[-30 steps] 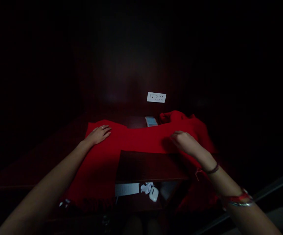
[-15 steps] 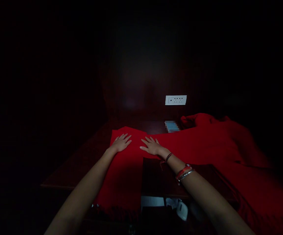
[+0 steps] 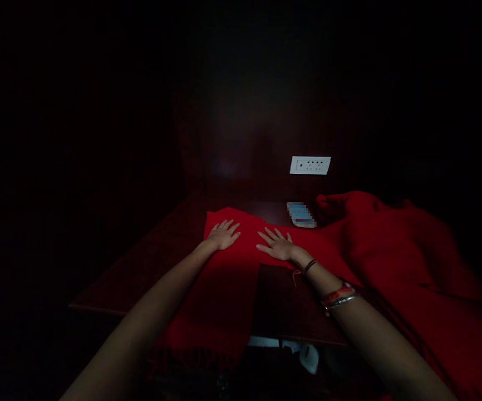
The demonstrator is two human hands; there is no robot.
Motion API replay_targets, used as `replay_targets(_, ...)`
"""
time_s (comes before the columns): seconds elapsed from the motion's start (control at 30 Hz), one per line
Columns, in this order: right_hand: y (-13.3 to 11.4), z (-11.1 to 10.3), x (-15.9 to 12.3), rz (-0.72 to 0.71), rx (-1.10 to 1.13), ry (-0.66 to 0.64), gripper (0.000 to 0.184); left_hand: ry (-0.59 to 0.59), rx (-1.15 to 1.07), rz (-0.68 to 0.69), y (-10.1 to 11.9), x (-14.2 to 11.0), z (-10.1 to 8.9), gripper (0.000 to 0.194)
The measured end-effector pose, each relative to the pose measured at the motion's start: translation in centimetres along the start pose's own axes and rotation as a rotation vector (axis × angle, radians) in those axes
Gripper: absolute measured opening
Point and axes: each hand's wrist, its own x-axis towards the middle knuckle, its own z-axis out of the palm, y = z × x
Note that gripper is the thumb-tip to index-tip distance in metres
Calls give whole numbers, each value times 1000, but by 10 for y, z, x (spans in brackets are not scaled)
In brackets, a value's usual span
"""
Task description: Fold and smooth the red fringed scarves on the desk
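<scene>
A red scarf (image 3: 224, 295) with a fringed end lies across the dark wooden table, one stretch hanging over the front edge and another running to the right. Flat on its far left corner rests my left hand (image 3: 224, 236), fingers spread. My right hand (image 3: 278, 245) presses on the strip to the right of it, fingers also spread, with bracelets on the wrist. Neither hand grips the cloth. Further right the scarf rises into a loose, bunched heap (image 3: 374, 234), and more of it drapes down at the lower right.
A phone-like flat object (image 3: 301, 214), blurred, lies behind the scarf. On the back wall is a white socket plate (image 3: 310, 165). The dark table (image 3: 141, 267) ends at a front edge, below which a white object (image 3: 309, 358) shows. Surroundings are very dark.
Both hands have shifted right and slightly away with the scarf's left part. The strip right of my right hand has shortened, and the heap reaches further left over it.
</scene>
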Motion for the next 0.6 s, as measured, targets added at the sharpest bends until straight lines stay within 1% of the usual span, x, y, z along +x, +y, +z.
replay_targets(0.2,19,-3,-11,-18,10,17,74,-1,-2,-36,24,1,4,56)
replay_targets(0.3,22,-9,-21,-44,23,-11,75,10,-28,-15,27,-1,7,58)
replay_targets(0.4,22,-15,-28,-60,33,-41,77,45,-55,53,17,-2,6,59)
replay_targets(0.47,22,-17,-30,-77,42,-53,77,60,-50,34,4,-2,4,60)
replay_targets(0.53,23,-18,-30,-94,56,-63,78,21,-52,-30,-8,-1,0,61)
replay_targets(0.6,24,-18,-30,-95,63,-68,80,-40,-71,-59,-18,-1,-2,61)
